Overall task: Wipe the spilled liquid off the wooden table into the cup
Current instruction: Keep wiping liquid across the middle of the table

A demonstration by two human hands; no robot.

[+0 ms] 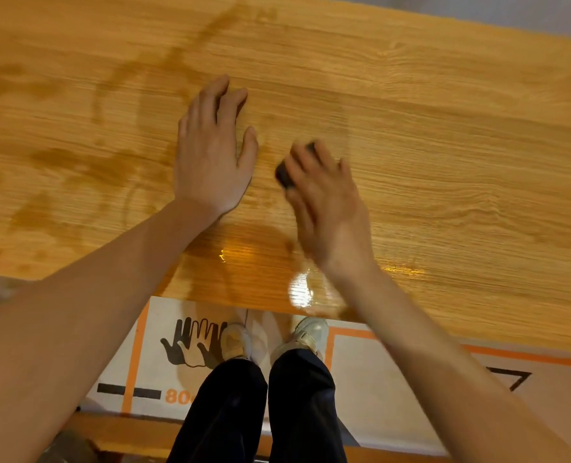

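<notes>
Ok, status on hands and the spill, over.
Left hand flat on table, empty. Right hand gripping dark wiper, blurred. Puddle at near edge. No cup in view.

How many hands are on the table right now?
2. The left hand lies flat and open on the wooden table, beside the wet streaks. The right hand is just to its right, blurred, gripping a dark wiper.

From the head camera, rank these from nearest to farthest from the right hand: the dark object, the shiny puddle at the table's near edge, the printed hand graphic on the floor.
1. Dark blurred object, gripped in the right hand.
2. Shiny puddle, just below the wrist, at the table's near edge.
3. Printed hand graphic, on the floor, lower left.
</notes>
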